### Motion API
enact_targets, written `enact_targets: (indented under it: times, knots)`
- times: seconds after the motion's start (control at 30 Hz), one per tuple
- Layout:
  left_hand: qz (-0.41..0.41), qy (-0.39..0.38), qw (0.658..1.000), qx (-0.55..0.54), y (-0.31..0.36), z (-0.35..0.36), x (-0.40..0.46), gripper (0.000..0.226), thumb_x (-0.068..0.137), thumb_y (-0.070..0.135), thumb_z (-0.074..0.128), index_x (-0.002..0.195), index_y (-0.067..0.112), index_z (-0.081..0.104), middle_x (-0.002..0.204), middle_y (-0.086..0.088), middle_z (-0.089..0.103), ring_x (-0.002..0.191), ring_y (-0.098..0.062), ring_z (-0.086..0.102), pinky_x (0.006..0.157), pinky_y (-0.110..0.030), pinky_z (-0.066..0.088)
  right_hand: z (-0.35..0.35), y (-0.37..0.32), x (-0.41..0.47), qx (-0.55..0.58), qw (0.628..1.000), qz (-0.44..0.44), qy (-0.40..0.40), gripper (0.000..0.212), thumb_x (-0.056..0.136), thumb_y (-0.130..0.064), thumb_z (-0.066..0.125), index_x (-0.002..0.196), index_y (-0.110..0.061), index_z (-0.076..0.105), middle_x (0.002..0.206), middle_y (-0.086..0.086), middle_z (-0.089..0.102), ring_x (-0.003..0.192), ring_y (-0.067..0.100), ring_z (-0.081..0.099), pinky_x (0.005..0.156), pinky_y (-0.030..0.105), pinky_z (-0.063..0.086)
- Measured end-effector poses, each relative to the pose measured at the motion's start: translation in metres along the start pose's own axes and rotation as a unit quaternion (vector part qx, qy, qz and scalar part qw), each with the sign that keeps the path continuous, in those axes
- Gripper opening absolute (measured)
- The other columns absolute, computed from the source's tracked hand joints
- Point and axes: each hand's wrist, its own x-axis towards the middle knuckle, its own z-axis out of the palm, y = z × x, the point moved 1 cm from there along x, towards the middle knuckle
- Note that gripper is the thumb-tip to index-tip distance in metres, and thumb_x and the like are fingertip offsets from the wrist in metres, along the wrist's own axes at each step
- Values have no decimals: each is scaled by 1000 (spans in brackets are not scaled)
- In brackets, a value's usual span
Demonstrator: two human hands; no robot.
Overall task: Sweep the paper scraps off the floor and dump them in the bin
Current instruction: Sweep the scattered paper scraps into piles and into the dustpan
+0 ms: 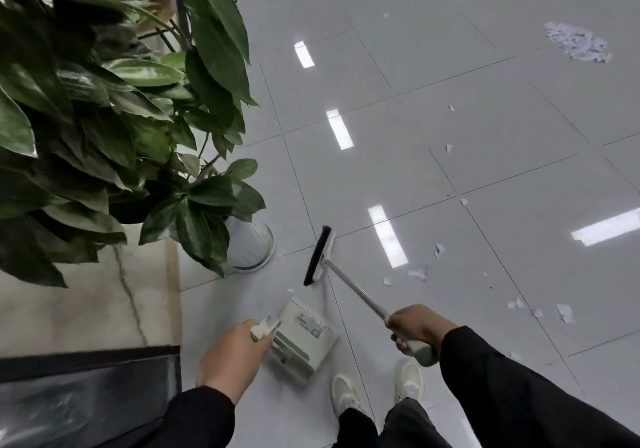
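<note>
The paper scraps (419, 273) lie scattered over the glossy tiled floor (485, 128) to your right, with a denser pile (577, 42) far off at the upper right. Your right hand (417, 326) is wrapped around the broom (320, 256) handle, the bristle head resting on the tile just ahead of the dustpan (304, 338). Your left hand (232, 357) is closed on the dustpan's handle, pan low beside your shoes (346, 394). A leafy potted plant (114, 108) fills your left
</note>
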Motion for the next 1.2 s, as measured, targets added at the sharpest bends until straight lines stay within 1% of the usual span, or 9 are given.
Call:
enact_targets:
  times: [0.07,0.23,0.37,0.47,0.63,0.8,0.9,1.07,1.2]
  knots:
    - [3,1,1000,1,1,0,6,27,97,54,54,91,30,63,78,6,67,74,-16,63,70,-33,54,-21,15,-7,-10,1000,2,7,7,90,-4,54,92,1,59,71,17,57,41,19,46,46,22,42]
    - [57,-22,998,18,68,16,18,25,93,51,52,91,31,66,77,7,67,73,-15,63,70,-32,54,-112,75,-51,52,995,36,81,10,92,-4,54,96,2,61,73,20,60,38,19,45,42,20,41]
    - [75,-13,997,23,109,23,18,30,95,53,54,76,29,58,72,8,64,70,-14,61,67,-30,52,-168,113,-75,69,987,63,134,13,92,-3,53,101,5,59,73,20,62,38,19,45,43,19,41]
    - [108,-7,994,31,145,31,10,27,98,54,54,81,33,57,75,11,62,76,-16,62,66,-30,48,-211,135,-96,78,980,66,171,11,89,-4,53,96,3,59,70,17,60,41,19,46,45,18,41]
    - [117,-3,993,19,185,52,-8,37,99,60,50,82,30,62,74,9,64,70,-11,59,58,-29,43,-249,143,-136,51,987,29,150,14,94,-2,49,81,-3,54,64,15,56,41,20,45,44,19,38]
    - [86,5,996,-33,179,63,-23,42,99,59,52,70,30,57,65,5,61,62,-13,55,56,-31,42,-244,139,-134,39,991,-6,126,20,94,-5,52,103,6,66,66,16,55,45,21,45,46,21,40]
    - [46,9,997,-67,163,64,-29,47,96,63,53,69,26,61,61,5,61,61,-17,56,58,-32,45,-213,111,-111,37,995,-36,86,21,95,-5,53,107,6,65,68,17,54,44,20,45,45,22,40]
    - [-3,23,997,-78,128,60,-49,52,93,67,54,70,22,62,60,2,59,58,-20,52,54,-31,38,-141,77,-77,32,998,-61,6,14,93,-4,53,97,2,65,67,16,52,42,20,45,44,23,40]
    - [-47,37,995,-76,68,54,-71,54,92,69,54,66,22,56,59,2,55,58,-21,51,53,-32,35,-58,62,-61,0,996,-66,-58,9,91,-5,52,84,-3,59,65,16,51,42,20,44,44,22,39]
